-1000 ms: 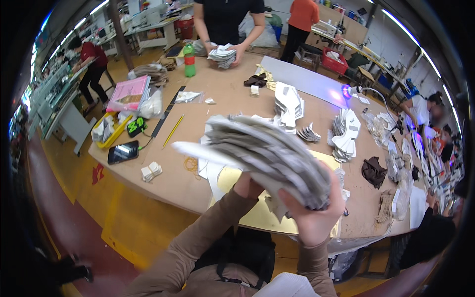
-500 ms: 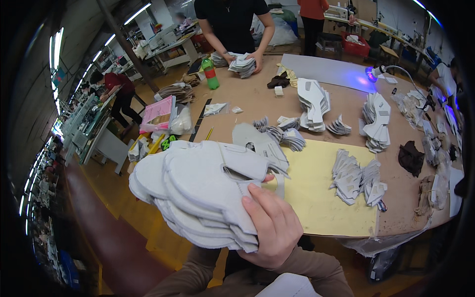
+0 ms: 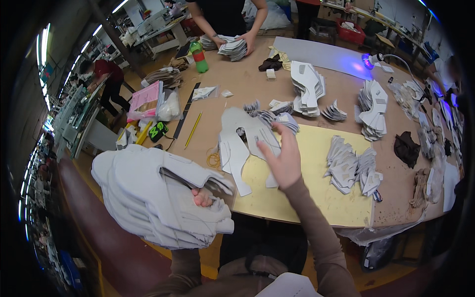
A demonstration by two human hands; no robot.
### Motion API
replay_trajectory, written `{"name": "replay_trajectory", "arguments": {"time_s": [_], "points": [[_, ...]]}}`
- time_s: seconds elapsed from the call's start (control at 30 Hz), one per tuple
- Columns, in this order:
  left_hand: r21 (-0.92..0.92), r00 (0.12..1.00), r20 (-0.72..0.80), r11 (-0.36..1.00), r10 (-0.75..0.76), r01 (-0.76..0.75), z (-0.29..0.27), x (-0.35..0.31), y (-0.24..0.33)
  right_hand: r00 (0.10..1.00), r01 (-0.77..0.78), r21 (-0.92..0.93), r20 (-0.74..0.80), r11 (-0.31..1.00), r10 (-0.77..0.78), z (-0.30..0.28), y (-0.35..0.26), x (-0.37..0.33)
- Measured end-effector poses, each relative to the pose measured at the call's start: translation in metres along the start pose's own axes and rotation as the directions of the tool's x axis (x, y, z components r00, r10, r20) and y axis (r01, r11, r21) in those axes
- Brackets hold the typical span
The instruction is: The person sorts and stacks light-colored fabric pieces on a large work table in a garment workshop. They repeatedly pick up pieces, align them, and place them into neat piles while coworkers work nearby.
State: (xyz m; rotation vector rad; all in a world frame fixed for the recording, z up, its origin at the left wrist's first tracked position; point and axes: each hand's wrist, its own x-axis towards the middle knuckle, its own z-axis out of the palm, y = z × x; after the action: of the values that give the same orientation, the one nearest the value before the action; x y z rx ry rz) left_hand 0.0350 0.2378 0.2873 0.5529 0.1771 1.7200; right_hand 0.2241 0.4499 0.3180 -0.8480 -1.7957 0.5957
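A thick stack of white padded shoe-upper pieces (image 3: pixel 143 198) hangs before me, left of the table's near edge. My left hand (image 3: pixel 202 197) grips it from beneath; only fingertips show through the opening in the pieces, and the stack hides the rest. My right hand (image 3: pixel 284 157) is raised over the near side of the table, empty, with thumb and fingers apart. Just beyond and left of it lie flat pale grey cut-out pieces (image 3: pixel 236 148), partly on a yellow sheet (image 3: pixel 311 198). Small stacks of curved grey pieces (image 3: pixel 287 121) sit behind them.
Taller stacks of white pieces (image 3: pixel 306 89) stand farther back, with fanned pieces (image 3: pixel 341 166) at right. A pencil (image 3: pixel 193 130), green tape measure (image 3: pixel 158 130) and green bottle (image 3: pixel 199 57) lie or stand leftward. A lit lamp (image 3: pixel 368 61) is far right. Across the table, a co-worker's hands hold another stack (image 3: pixel 233 48).
My right hand has let go of the stack and moved up and right, opening over the table. The stack has shifted left and down in my left hand. The view has tilted lower.
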Motion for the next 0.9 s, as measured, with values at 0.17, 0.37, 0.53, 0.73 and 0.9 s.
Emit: {"name": "replay_trajectory", "arguments": {"time_s": [0.17,0.37,0.53,0.73,0.9], "points": [[-0.025,0.999,0.011,0.999,-0.038,0.038,-0.004,-0.011,-0.006,0.756,-0.605,0.17,0.429,0.778,0.494,0.026,0.052,0.004],[-0.013,0.971,-0.196,0.99,-0.139,0.14,0.012,-0.01,-0.066,0.781,-0.622,0.635,0.55,0.459,0.297,-0.057,-0.037,-0.05],[0.046,0.908,-0.337,0.959,-0.25,0.281,0.037,-0.006,-0.132,0.853,-0.382,0.652,0.521,0.655,-0.021,-0.084,-0.09,-0.081],[0.17,0.867,-0.408,0.909,-0.287,0.381,0.059,0.007,-0.186,0.833,-0.551,0.4,0.307,0.732,0.46,-0.097,-0.045,-0.08],[0.243,0.833,-0.398,0.832,-0.384,0.499,0.057,0.029,-0.184,0.628,-0.693,0.619,0.268,0.369,0.73,-0.112,0.025,-0.096]]}}
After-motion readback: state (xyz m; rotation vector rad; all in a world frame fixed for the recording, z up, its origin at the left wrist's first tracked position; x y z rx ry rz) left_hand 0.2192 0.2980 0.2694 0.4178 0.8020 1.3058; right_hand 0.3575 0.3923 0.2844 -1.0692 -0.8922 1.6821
